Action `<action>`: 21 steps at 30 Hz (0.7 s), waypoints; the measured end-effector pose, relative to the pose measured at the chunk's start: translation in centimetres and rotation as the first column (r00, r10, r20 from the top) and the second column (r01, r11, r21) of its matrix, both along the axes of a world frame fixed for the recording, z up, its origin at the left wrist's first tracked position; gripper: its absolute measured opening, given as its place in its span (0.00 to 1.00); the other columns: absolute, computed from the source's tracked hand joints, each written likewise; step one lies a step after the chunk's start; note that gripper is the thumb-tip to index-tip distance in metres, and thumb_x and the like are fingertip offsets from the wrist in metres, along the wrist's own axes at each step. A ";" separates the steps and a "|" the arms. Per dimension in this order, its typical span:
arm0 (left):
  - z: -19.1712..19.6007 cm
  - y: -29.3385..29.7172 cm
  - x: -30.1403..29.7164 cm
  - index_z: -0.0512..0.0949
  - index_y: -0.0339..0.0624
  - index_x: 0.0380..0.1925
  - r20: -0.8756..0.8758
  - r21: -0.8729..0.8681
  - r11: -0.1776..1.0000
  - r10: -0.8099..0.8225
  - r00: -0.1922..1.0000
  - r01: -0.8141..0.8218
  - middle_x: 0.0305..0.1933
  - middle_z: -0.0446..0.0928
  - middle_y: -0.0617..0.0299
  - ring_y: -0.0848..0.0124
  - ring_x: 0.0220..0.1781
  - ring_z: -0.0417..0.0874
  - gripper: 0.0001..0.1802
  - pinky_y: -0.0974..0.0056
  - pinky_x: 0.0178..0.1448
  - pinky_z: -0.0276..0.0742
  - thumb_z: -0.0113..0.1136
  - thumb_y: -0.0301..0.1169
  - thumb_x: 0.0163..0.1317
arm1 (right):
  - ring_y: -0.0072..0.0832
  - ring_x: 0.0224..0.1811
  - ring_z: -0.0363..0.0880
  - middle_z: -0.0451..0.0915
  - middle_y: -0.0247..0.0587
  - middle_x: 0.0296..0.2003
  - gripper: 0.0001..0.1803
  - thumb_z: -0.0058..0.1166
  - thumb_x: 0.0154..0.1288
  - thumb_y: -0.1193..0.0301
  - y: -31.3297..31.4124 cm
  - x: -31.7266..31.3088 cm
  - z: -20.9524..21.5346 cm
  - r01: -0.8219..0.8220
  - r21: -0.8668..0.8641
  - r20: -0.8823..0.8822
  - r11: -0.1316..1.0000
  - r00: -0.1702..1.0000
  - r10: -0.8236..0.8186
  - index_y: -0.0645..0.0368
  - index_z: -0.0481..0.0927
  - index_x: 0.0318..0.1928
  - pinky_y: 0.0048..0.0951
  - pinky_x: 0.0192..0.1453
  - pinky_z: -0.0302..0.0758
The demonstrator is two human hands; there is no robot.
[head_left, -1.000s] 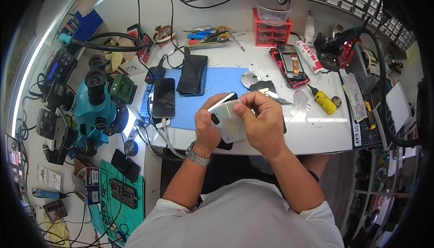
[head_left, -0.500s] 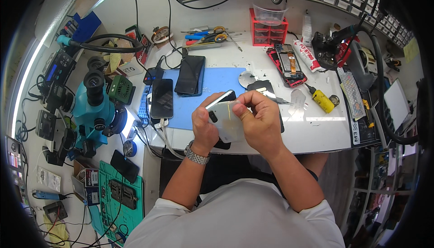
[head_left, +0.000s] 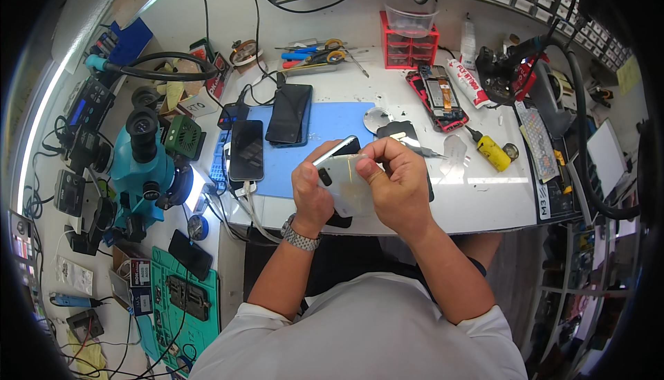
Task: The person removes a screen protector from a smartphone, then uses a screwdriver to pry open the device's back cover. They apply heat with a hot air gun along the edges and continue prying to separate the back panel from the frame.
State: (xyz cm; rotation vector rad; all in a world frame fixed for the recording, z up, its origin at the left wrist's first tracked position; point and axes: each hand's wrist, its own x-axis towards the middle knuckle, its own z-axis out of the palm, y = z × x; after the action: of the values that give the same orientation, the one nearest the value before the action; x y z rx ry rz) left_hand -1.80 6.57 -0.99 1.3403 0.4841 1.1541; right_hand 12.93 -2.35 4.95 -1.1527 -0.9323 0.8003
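Note:
In front of my chest, above the table's near edge, both hands hold a translucent phone case (head_left: pixel 351 187) with a dark camera opening at its upper left. My left hand (head_left: pixel 312 196) is closed round its left side and also grips a slim phone (head_left: pixel 337 151), whose silvery edge shows behind the case. How far the phone sits inside the case is hidden. My right hand (head_left: pixel 403 190) pinches the case's upper right edge between thumb and bent fingers. Behind my right hand, a dark flat part (head_left: pixel 400 133) and a pointed metal tool (head_left: pixel 429 151) lie on the table.
A blue mat (head_left: pixel 332 120) bears two dark phones (head_left: pixel 247 150), one on cables. An opened red phone (head_left: pixel 438 100) and a yellow bottle (head_left: pixel 494 153) lie right. A teal microscope (head_left: pixel 142 172) stands left. Red drawers (head_left: pixel 409 51), pliers and screwdrivers sit at the back.
The view has shifted very slightly. My hands keep the same grip on the phone and case, with no clear movement.

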 end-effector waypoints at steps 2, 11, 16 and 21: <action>-0.2 0.1 -0.1 0.84 0.24 0.64 0.002 0.001 1.000 0.000 1.000 0.000 0.56 0.90 0.50 0.64 0.55 0.91 0.56 0.60 0.60 0.86 0.45 0.76 0.80 | 0.20 0.38 0.78 0.86 0.35 0.33 0.04 0.67 0.75 0.77 0.0 0.0 0.0 -0.001 0.002 0.002 1.000 1.000 0.001 0.65 0.86 0.41 0.28 0.45 0.77; -0.1 0.2 -0.1 0.84 0.23 0.64 0.025 0.003 1.000 -0.024 0.999 0.024 0.56 0.90 0.49 0.64 0.56 0.91 0.55 0.60 0.61 0.86 0.45 0.75 0.81 | 0.10 0.35 0.73 0.83 0.26 0.35 0.05 0.65 0.81 0.75 0.0 0.3 -0.3 -0.024 0.039 0.070 0.999 0.997 0.021 0.63 0.84 0.43 0.19 0.39 0.73; -0.6 0.3 0.0 0.84 0.23 0.64 0.053 -0.039 0.999 -0.026 0.998 0.028 0.56 0.90 0.50 0.64 0.56 0.90 0.54 0.60 0.61 0.86 0.45 0.74 0.81 | 0.11 0.35 0.74 0.84 0.26 0.35 0.06 0.65 0.82 0.75 0.0 0.3 -0.4 -0.029 0.041 0.047 0.999 0.999 0.027 0.63 0.84 0.43 0.20 0.39 0.73; -0.6 0.3 0.1 0.84 0.23 0.64 0.062 -0.048 0.999 -0.021 0.998 0.024 0.56 0.90 0.49 0.64 0.56 0.91 0.54 0.60 0.62 0.86 0.46 0.73 0.81 | 0.11 0.35 0.74 0.84 0.27 0.35 0.06 0.65 0.82 0.75 -0.1 0.4 -0.3 -0.043 0.042 0.054 0.998 0.998 0.040 0.63 0.84 0.43 0.20 0.39 0.74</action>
State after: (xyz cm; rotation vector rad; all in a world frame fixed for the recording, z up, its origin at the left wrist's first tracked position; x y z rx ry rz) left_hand -1.73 6.84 -1.63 1.2618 0.4481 1.1547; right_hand 13.38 -2.44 4.62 -1.1247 -1.0154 0.7828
